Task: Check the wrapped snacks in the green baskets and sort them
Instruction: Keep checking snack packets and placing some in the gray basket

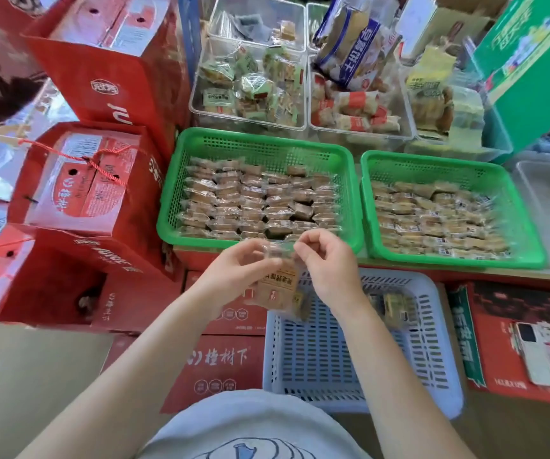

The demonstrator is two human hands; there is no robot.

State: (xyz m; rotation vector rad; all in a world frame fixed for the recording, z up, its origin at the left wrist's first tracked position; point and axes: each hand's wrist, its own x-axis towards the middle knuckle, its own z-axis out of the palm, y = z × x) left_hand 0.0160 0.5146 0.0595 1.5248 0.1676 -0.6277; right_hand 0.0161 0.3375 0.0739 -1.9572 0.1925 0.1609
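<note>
Hands (285, 263) pinch blurred wrapped snack (277, 288), top edge hidden.

One clear-wrapped brown snack (278, 286) with a printed label hangs upright, pinched at its top edge between both hands, in front of two green baskets side by side, the left basket (200, 140) and the right basket (432, 164) each filled with rows of similar wrapped snacks.

Bright even light, soft focus, edges warped w/ fisheye.
</note>
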